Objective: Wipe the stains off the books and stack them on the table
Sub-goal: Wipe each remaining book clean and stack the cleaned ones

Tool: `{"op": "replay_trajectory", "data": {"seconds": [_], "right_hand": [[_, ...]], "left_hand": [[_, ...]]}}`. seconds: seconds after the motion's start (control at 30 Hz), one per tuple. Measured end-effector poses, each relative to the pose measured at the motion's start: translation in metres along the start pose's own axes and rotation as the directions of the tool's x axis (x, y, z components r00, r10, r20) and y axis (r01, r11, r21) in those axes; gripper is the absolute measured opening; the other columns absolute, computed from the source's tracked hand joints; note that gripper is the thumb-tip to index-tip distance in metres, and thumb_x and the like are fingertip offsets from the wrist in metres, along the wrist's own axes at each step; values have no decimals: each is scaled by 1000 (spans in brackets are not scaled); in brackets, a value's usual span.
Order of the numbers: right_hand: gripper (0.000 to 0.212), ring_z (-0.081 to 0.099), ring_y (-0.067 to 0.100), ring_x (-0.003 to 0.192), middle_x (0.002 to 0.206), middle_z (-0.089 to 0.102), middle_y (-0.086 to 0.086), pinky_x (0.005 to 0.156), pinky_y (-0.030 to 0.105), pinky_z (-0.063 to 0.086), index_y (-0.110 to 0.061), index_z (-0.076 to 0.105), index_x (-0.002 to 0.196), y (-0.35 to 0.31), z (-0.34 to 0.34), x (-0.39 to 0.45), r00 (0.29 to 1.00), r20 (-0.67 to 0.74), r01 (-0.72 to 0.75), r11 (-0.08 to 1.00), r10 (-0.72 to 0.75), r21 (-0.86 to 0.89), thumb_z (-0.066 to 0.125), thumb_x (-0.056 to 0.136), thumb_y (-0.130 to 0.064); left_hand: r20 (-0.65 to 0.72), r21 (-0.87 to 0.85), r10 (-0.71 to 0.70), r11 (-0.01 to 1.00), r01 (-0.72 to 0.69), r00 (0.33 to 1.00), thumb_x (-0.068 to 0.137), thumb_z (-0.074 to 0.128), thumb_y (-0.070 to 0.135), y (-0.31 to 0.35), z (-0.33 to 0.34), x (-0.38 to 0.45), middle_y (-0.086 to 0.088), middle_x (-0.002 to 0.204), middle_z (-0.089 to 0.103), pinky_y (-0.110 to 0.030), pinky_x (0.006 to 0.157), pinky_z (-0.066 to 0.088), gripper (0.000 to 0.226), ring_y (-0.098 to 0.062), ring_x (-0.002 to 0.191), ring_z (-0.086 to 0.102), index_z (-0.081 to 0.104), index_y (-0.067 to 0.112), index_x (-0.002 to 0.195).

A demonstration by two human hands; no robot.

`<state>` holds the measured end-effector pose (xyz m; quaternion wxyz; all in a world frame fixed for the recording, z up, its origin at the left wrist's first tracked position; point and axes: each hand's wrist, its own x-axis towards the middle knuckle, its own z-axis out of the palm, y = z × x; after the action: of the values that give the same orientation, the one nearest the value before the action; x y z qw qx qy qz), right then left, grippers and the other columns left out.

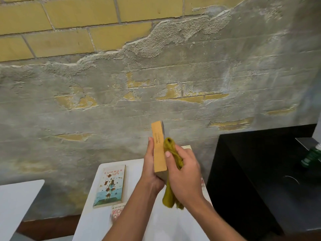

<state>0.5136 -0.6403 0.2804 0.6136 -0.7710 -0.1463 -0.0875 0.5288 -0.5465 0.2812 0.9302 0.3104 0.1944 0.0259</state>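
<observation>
Fingers: those of the left hand (152,164) are curled round the lower half of the tan book (159,148), thumb up along its left face; those of the right hand (184,173) are bunched on a green cloth (173,153), thumb pressing it to the book's right face.
Tan book: held upright above the counter (147,223), spine toward the wearer, clear of the surface.
Cloth: wadded at the top against the cover, its tail hanging below the right hand.
Step in hand: wiping the hidden right cover, I judge; that face cannot be seen from here, so whether a stain is on it cannot be told.
Doing it well: keep the left grip firm and low so the book does not twist; press with the flat wad, not the loose tail; stroke along the cover away from the spine; turn the book to check the face before setting it down.
Books counted: three plainly seen, the tan one in hand, the Summer book (109,186) lying flat on the counter with brown spots on its cover, and a red-lettered book (117,213) just below it, partly under the left arm. A pale edge behind the right hand may be a fourth; too hidden to say.
Cloths: one.
Stack: none yet; the two flat books lie side by side, not piled.
Beyond: a black cabinet (260,171) to the right, a rough wall (121,101) behind.
</observation>
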Motion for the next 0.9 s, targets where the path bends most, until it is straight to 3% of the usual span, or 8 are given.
{"op": "replay_trajectory", "data": {"seconds": [0.1,0.27,0.43,0.57,0.67,0.73,0.8,0.9], "right_hand": [[15,68,10,100,103,69,-7,84,29,57,-43,67,108,-11,-7,-2,986,91,-160,933,138,321,60,99,-34],[31,71,34,102,111,71,17,81,44,60,-14,62,124,-23,-25,3,908,241,-394,498,344,773,58,96,-28],[47,69,36,104,119,68,22,88,49,57,-10,65,128,-12,-30,19,784,403,-575,308,472,758,55,95,-43],[45,66,41,112,122,68,22,100,56,49,-15,68,126,-1,-38,23,672,477,-682,221,567,697,54,96,-46],[44,66,44,110,121,68,22,97,56,51,-15,67,126,6,-42,20,619,500,-712,165,605,683,53,96,-44],[40,72,41,92,109,72,22,73,47,61,-12,70,120,8,-44,19,600,505,-724,154,620,672,54,97,-40],[37,74,37,74,96,75,20,51,37,59,-9,72,112,8,-48,21,612,510,-727,176,604,664,53,98,-38],[37,75,33,72,92,76,16,47,31,55,-12,72,111,9,-57,27,637,467,-734,299,613,610,52,100,-41]], "left_hand": [[41,74,-50,996,47,998,93,51,63,3,-3,-5,-14,89,74,-40,74,62,59,-28,83,74,78,10,97],[118,367,-132,927,80,984,79,51,71,11,3,-16,-16,120,70,-52,107,46,73,-34,117,65,74,16,121],[137,571,-237,812,118,962,78,36,77,21,4,-18,-9,127,69,-45,106,49,81,-26,120,65,63,23,133],[28,792,-80,610,27,996,70,35,84,16,-3,-11,-6,102,78,-33,86,54,85,-20,96,73,72,21,113],[-44,659,-60,749,74,997,88,23,78,10,-10,-11,-8,111,76,-37,92,50,77,-24,105,69,69,28,123],[-50,519,-77,850,92,996,102,23,60,8,-12,-15,-10,118,73,-40,94,57,62,-27,107,71,65,22,128],[-27,422,-103,900,105,994,105,30,51,4,-12,-18,-13,122,71,-49,101,52,55,-32,109,70,65,17,130],[-31,384,-70,920,76,997,103,37,51,0,-10,-18,-15,124,70,-55,108,45,55,-36,110,69,66,14,130]]}}
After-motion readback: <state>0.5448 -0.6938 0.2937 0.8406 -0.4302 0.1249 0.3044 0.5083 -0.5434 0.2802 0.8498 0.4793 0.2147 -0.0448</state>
